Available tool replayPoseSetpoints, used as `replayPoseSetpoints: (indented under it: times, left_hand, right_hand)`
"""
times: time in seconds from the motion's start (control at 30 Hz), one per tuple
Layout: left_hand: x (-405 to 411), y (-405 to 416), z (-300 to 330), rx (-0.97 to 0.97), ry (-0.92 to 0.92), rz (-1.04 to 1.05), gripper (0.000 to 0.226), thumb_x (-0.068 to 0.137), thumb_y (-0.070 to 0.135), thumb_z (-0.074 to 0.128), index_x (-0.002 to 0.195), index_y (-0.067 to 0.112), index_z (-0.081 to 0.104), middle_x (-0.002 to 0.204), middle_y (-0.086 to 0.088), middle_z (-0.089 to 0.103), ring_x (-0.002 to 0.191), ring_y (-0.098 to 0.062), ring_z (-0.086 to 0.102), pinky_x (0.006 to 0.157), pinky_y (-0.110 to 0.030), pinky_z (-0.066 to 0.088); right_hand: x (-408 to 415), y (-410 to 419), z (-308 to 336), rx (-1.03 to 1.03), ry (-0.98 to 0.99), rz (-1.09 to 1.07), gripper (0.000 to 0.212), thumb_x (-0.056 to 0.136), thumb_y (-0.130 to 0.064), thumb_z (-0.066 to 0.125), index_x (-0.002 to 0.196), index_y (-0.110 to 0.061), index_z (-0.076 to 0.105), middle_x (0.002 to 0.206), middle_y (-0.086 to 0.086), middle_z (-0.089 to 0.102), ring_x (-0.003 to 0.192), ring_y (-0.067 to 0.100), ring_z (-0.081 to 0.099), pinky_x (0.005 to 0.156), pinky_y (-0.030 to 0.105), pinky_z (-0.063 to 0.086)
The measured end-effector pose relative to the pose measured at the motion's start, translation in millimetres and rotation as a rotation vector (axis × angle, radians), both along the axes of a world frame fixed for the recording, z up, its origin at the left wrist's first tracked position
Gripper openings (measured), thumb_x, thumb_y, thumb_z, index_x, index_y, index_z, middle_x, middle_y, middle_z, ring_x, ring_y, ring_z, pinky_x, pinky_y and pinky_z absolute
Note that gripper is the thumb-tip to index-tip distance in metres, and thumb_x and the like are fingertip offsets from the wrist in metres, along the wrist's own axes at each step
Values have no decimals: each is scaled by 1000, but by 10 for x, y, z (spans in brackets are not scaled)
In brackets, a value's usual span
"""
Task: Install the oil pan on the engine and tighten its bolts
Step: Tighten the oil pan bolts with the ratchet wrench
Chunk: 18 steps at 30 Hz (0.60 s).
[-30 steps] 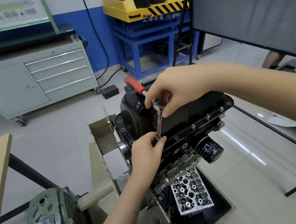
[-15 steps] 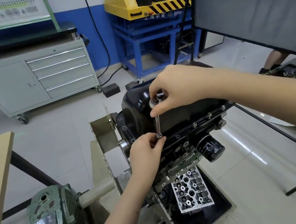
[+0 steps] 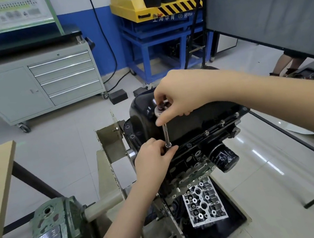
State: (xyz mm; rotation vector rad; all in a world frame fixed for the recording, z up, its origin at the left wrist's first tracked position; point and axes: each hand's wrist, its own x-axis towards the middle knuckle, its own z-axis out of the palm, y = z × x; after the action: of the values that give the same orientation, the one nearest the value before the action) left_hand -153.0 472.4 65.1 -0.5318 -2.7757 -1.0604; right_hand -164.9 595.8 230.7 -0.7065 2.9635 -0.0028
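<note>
Pale and nearest you, your left hand (image 3: 153,158) pinches the socket end of the extension bar (image 3: 166,134) on a flange bolt; above, your right hand (image 3: 177,95) grasps the ratchet head (image 3: 160,111). The oil pan (image 3: 189,122) already sits on the engine (image 3: 189,167). Far-right bolts (image 3: 222,122) look fitted; tightening remains.

- Left hand (image 3: 153,158) was bare: no glove, ring or watch.
- Left forearm (image 3: 123,223) was bare up to the frame edge, no sleeve in view; a small reddish mark sat near the elbow end.
- Right hand (image 3: 181,94) was bare too, nails short.
- Right forearm (image 3: 271,99) was uncovered, no sleeve or wristband visible.
</note>
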Motion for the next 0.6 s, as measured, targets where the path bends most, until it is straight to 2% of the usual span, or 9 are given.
replayPoseSetpoints:
  times: [0.1,0.17,0.3,0.37,0.47,0.53,0.6]
  left_hand:
    - [3,12,-8,19,-55,-5,30,85,39,58,63,26,44,58,10,37,62,-10,41,51,-23,25]
    - [13,14,-14,25,-74,-4,32,84,40,59,60,26,42,57,9,40,59,-10,42,51,-24,27]
    - [34,41,-7,53,-72,-16,43,86,35,58,52,30,32,54,9,37,54,-7,38,51,-23,26]
    - [23,41,-1,58,-64,-45,44,87,30,57,52,30,31,53,9,35,52,-7,37,49,-19,23]
    - [-13,26,14,9,-56,-96,37,88,29,56,55,22,41,56,9,37,56,-9,38,52,-23,24]
    - [-30,13,27,-18,-47,-129,25,88,29,55,69,13,58,61,9,40,63,-13,43,57,-25,30]
    - [-30,3,22,-5,-55,-143,22,87,29,56,75,11,62,62,9,42,63,-12,45,57,-25,33]
  right_hand:
    - [32,-19,-34,28,76,-48,53,78,-61,52,89,-10,64,45,-5,57,52,11,62,52,24,45]
    - [52,1,-25,44,66,-41,48,79,-59,53,88,-12,63,48,-3,58,55,13,62,49,24,39]
    - [80,-16,-24,58,45,-39,51,81,-58,52,88,-9,64,43,-5,56,51,11,61,51,23,45]
    - [76,-14,-19,52,66,-1,45,82,-54,54,89,-11,63,51,-8,55,56,10,57,53,24,41]
    - [61,41,64,15,-16,66,29,79,-41,65,102,-24,64,66,-19,49,61,-2,46,58,20,37]
    - [47,82,115,-17,-134,86,36,77,-32,70,111,-31,61,77,-14,59,69,1,53,64,21,42]
    - [24,85,109,-34,-177,104,39,75,-30,72,112,-34,59,80,-8,64,71,6,57,64,22,44]
